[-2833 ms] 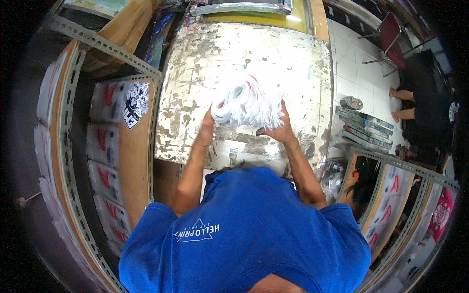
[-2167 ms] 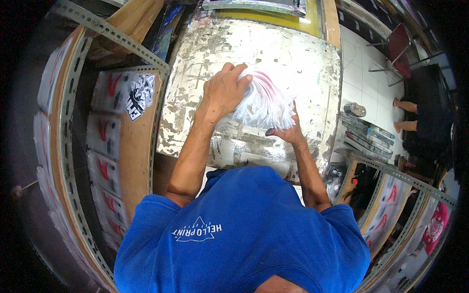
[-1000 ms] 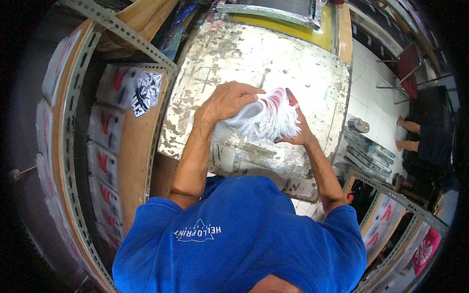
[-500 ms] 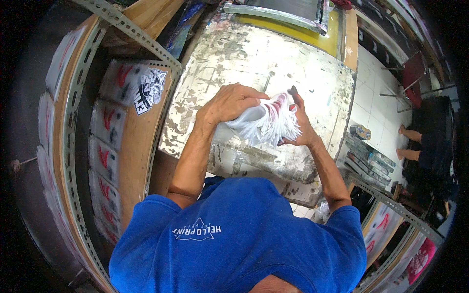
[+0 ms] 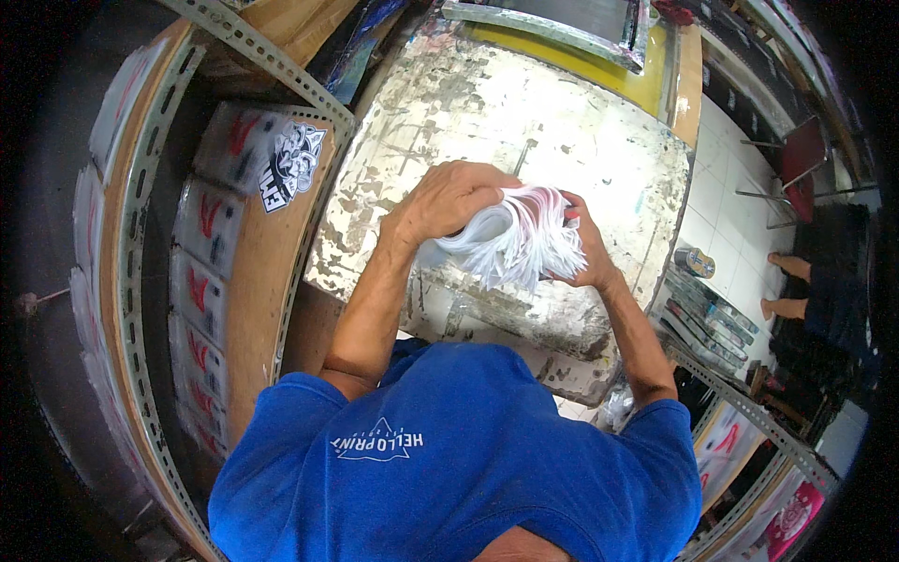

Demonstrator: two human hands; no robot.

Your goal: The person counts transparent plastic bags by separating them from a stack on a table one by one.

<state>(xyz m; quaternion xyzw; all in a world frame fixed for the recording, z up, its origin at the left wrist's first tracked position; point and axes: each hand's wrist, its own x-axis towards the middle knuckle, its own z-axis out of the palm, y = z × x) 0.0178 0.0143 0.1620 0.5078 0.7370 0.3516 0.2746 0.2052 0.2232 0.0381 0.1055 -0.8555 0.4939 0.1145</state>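
Note:
A thick bundle of thin white sheets (image 5: 510, 239), partly see-through, is bent into a curve between my two hands above the paint-stained table (image 5: 421, 122). My left hand (image 5: 454, 199) wraps over its left end, with the thumb hidden. At the other end, my right hand (image 5: 590, 248) grips the bundle from the side, and dark stains mark its fingertips. Loose edges of the sheets fan out toward me. A faint pinkish tint shows inside the fold. Whether the sheets are paper or plastic is hard to tell.
A framed screen (image 5: 552, 33) rests over a yellow panel (image 5: 618, 80) at the table's far edge. Shelves with clear packages (image 5: 198, 290) stand on the left. To the right are a tin (image 5: 695, 262), stacked bars (image 5: 707, 318), a red chair (image 5: 803, 159) and another person's legs (image 5: 789, 286).
The right hand's raised fingers have come down onto the bundle. The sheets curl more tightly, and their loose edges have shifted slightly. The surroundings have moved a little with the head.

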